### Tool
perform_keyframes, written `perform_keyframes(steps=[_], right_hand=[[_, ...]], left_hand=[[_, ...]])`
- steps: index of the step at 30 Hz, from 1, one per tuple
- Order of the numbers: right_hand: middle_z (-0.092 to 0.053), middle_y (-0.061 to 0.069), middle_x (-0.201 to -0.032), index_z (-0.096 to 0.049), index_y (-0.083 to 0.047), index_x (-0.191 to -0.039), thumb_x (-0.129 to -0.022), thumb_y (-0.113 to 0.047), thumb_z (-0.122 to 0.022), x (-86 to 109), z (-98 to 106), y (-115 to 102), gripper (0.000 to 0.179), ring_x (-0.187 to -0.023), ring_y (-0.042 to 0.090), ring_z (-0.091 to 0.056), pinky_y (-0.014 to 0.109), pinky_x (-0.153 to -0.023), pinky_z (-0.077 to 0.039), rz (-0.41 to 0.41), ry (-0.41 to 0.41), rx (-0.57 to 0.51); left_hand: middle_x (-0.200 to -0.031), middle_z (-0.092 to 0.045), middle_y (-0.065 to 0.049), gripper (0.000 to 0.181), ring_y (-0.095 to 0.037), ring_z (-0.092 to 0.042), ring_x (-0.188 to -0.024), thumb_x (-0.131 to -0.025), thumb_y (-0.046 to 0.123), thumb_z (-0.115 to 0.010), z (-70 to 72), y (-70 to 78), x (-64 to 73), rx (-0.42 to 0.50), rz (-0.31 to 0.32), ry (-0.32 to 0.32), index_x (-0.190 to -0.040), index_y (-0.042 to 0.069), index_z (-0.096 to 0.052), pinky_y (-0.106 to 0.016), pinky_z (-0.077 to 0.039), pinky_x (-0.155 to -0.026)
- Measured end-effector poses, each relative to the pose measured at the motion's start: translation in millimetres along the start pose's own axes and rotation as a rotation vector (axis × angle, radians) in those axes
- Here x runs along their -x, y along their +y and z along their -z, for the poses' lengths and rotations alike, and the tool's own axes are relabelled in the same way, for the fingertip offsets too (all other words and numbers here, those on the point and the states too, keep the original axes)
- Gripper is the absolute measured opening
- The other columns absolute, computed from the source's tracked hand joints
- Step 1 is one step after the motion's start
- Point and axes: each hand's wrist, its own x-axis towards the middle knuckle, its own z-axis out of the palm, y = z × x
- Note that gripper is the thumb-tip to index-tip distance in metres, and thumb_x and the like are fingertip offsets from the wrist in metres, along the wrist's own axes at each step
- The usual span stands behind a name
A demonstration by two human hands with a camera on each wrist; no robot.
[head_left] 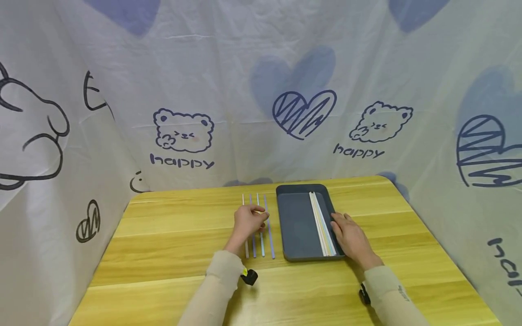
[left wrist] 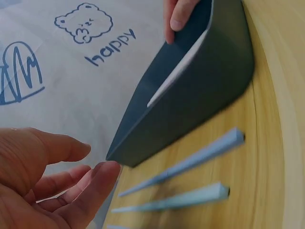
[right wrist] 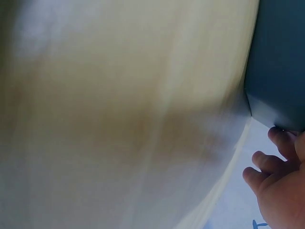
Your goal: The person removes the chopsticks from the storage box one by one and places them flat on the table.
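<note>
My left hand [head_left: 250, 220] hovers over a row of pastel chopsticks [head_left: 270, 235] laid side by side on the table. In the left wrist view its thumb and fingers are apart, with nothing between them, above a purple chopstick [left wrist: 190, 160] and a pale blue chopstick [left wrist: 190, 200]. My right hand [head_left: 353, 239] holds the right rim of a dark grey tray [head_left: 295, 226], thumb over the edge and fingers along the outside. Inside that tray, a bundle of white, yellow and blue chopsticks [head_left: 322, 224] lies along the right wall. The right wrist view shows fingers [right wrist: 269, 163] beside the tray wall.
A wood-grain table [head_left: 171, 235] carries everything. White cloth [head_left: 236, 149] printed with hearts and bears hangs behind and on both sides. The tray stands just right of the row of chopsticks. A small black device [head_left: 249, 276] sits at my left wrist.
</note>
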Motion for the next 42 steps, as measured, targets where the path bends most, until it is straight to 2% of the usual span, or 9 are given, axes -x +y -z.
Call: perform_keyframes(steps=[3, 7, 13, 17, 24, 31, 38, 42], right_hand=[[-0.053, 0.029, -0.153, -0.053, 0.006, -0.149, -0.114, -0.020, -0.046, 0.2, 1, 0, 0.044, -0.144, 0.057, -0.044, 0.069, -0.119, -0.040, -0.001, -0.004, -0.005], [-0.053, 0.029, -0.154, -0.053, 0.006, -0.149, -0.114, -0.020, -0.046, 0.6, 2, 0, 0.045, -0.144, 0.057, -0.043, 0.069, -0.119, -0.040, -0.001, -0.006, -0.008], [-0.053, 0.028, -0.154, -0.053, 0.005, -0.150, -0.114, -0.021, -0.046, 0.0, 2, -1, 0.045, -0.144, 0.057, -0.044, 0.069, -0.119, -0.040, 0.005, -0.005, -0.003], [-0.054, 0.028, -0.153, -0.054, 0.005, -0.149, -0.113, -0.021, -0.048, -0.5, 1, -1, 0.045, -0.144, 0.057, -0.043, 0.069, -0.119, -0.040, 0.013, -0.010, 0.000], [-0.054, 0.028, -0.153, -0.054, 0.005, -0.149, -0.113, -0.022, -0.048, -2.1, 1, 0, 0.045, -0.145, 0.058, -0.042, 0.071, -0.118, -0.039, 0.009, -0.014, 0.016], [-0.055, 0.027, -0.153, -0.051, 0.004, -0.152, -0.112, -0.022, -0.049, -3.4, 2, 0, 0.047, -0.144, 0.057, -0.044, 0.070, -0.118, -0.041, 0.000, -0.001, 0.028], [-0.054, 0.026, -0.154, -0.051, 0.003, -0.152, -0.113, -0.021, -0.047, -2.3, 6, -2, 0.046, -0.144, 0.056, -0.044, 0.070, -0.118, -0.041, -0.018, -0.008, 0.040], [-0.056, 0.026, -0.152, -0.053, 0.003, -0.151, -0.113, -0.021, -0.047, -2.5, 6, -2, 0.045, -0.143, 0.056, -0.046, 0.070, -0.117, -0.042, -0.013, -0.001, 0.045]], left_hand=[[-0.096, -0.076, -0.030, 0.031, -0.043, -0.078, -0.078, -0.095, 0.009, -0.073, -7.9, 5.2, -1.2, 0.042, 0.014, -0.015, -0.123, -0.005, -0.073, -0.047, -0.069, -0.068], [-0.092, -0.076, -0.030, 0.032, -0.036, -0.076, -0.066, -0.093, 0.006, -0.074, -21.3, 11.9, -3.2, 0.088, 0.006, -0.031, -0.123, -0.007, -0.072, -0.044, -0.069, -0.064], [-0.094, -0.076, -0.030, 0.036, -0.029, -0.074, -0.058, -0.095, 0.010, -0.074, -44.4, 24.8, 2.0, 0.047, -0.008, -0.064, -0.127, -0.005, -0.071, -0.044, -0.068, -0.063], [-0.094, -0.077, -0.029, 0.033, -0.015, -0.068, -0.053, -0.095, 0.009, -0.074, -59.8, 28.1, 4.3, 0.039, -0.020, -0.072, -0.126, -0.003, -0.071, -0.043, -0.068, -0.061], [-0.081, -0.077, -0.021, 0.034, -0.008, -0.061, -0.046, -0.094, 0.007, -0.074, -83.1, 28.2, 3.9, 0.038, -0.029, -0.087, -0.126, -0.007, -0.070, -0.035, -0.066, -0.053], [-0.073, -0.076, -0.015, 0.034, -0.008, -0.060, -0.044, -0.095, 0.007, -0.073, -103.5, 24.8, 1.8, 0.005, -0.012, -0.119, -0.125, -0.008, -0.070, -0.035, -0.066, -0.053], [-0.075, -0.076, -0.018, 0.029, -0.012, -0.065, -0.048, -0.093, 0.005, -0.075, -120.0, 23.0, 1.3, 0.004, 0.061, -0.141, -0.118, -0.010, -0.072, -0.031, -0.064, -0.049], [-0.070, -0.075, -0.014, 0.026, -0.013, -0.066, -0.048, -0.091, 0.003, -0.076, -126.1, 23.4, 1.1, 0.004, 0.086, -0.134, -0.114, -0.009, -0.073, -0.032, -0.063, -0.047]])
